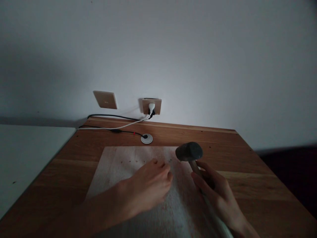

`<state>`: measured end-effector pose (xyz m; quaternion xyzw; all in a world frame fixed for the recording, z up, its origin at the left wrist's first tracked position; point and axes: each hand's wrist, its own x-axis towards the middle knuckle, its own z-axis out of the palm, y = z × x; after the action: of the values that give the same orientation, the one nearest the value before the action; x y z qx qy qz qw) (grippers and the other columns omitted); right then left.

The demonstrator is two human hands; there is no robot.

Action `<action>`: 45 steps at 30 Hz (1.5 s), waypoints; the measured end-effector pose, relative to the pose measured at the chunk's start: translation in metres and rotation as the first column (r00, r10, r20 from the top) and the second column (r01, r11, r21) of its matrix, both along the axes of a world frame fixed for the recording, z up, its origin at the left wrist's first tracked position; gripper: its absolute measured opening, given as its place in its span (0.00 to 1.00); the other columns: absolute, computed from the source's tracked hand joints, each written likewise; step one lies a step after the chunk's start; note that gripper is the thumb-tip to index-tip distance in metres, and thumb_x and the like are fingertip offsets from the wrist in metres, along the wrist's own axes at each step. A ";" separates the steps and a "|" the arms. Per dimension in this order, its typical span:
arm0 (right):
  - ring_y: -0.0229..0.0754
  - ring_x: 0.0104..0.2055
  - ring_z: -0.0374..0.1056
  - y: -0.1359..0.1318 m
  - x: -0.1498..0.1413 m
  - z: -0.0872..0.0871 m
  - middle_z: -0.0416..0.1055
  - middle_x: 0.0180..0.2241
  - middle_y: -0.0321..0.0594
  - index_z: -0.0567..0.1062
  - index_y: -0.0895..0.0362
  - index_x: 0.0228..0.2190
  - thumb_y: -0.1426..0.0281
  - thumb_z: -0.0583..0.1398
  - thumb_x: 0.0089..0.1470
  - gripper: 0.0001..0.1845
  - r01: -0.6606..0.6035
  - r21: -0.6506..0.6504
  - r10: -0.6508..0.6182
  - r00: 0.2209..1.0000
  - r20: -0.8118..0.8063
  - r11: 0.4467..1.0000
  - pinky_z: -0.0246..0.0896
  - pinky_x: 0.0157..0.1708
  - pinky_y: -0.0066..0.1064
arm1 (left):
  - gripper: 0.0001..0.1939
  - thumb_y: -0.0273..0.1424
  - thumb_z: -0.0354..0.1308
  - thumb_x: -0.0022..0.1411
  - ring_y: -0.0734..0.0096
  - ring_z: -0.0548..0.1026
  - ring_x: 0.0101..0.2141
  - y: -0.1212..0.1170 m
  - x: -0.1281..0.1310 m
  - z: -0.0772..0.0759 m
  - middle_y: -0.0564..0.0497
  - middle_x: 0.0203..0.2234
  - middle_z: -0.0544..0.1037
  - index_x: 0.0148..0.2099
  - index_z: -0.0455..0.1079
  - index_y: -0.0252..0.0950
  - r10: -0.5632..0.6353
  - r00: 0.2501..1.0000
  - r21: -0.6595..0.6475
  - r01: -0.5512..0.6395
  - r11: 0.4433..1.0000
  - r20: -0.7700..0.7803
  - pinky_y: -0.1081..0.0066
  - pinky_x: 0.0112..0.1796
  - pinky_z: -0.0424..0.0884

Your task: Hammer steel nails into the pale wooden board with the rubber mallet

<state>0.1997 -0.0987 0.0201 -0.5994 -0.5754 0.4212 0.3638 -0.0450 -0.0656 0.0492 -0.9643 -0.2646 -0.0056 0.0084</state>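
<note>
A mallet (189, 151) with a dark head is in my right hand (216, 193), the fingers closed round its handle. Its head hangs over the far right corner of a pale, wood-grained board (119, 172). My left hand (152, 180) is over the middle of that board with its fingers curled together. Whatever those fingers may hold is hidden. Along the board's far side runs a row of small dark spots (137, 161), too small to identify. Another small spot (170, 160) shows between my left hand and the mallet head.
Under the board is a brown wooden tabletop (247, 188) against a white wall. White and black cables (116, 128) run along its back edge to a wall socket (158, 106). A round cable grommet (147, 138) sits behind the board. A white surface (27, 158) adjoins on the left.
</note>
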 end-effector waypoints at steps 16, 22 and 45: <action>0.39 0.25 0.63 -0.001 0.002 0.000 0.77 0.27 0.36 0.76 0.59 0.54 0.49 0.63 0.64 0.29 -0.021 0.028 0.022 0.999 -0.028 0.999 0.57 0.24 0.29 | 0.05 0.24 0.69 0.59 0.68 0.77 0.30 0.030 -0.009 0.004 0.52 0.29 0.81 0.34 0.76 0.35 0.093 0.946 -0.350 0.023 0.936 0.310 0.68 0.36 0.70; 0.41 0.27 0.67 0.000 0.002 -0.001 0.79 0.28 0.37 0.76 0.59 0.55 0.50 0.63 0.65 0.29 -0.033 0.027 0.034 0.999 -0.033 0.999 0.61 0.26 0.30 | 0.13 0.24 0.65 0.65 0.71 0.78 0.32 0.079 -0.032 -0.018 0.52 0.33 0.84 0.51 0.77 0.36 0.434 0.709 -0.642 0.034 0.766 0.556 0.72 0.36 0.69; 0.43 0.30 0.69 -0.001 0.006 -0.006 0.78 0.27 0.35 0.73 0.58 0.59 0.50 0.63 0.65 0.30 -0.039 -0.004 0.039 0.999 -0.033 0.999 0.62 0.28 0.32 | 0.05 0.22 0.64 0.64 0.69 0.80 0.35 0.081 -0.029 -0.043 0.51 0.34 0.84 0.40 0.79 0.35 0.398 0.781 -0.658 0.022 0.753 0.481 0.71 0.39 0.70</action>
<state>0.2061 -0.0993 0.0144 -0.5819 -0.5801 0.4392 0.3633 -0.0736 0.0154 0.0067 -0.8236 -0.3408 -0.2174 -0.3977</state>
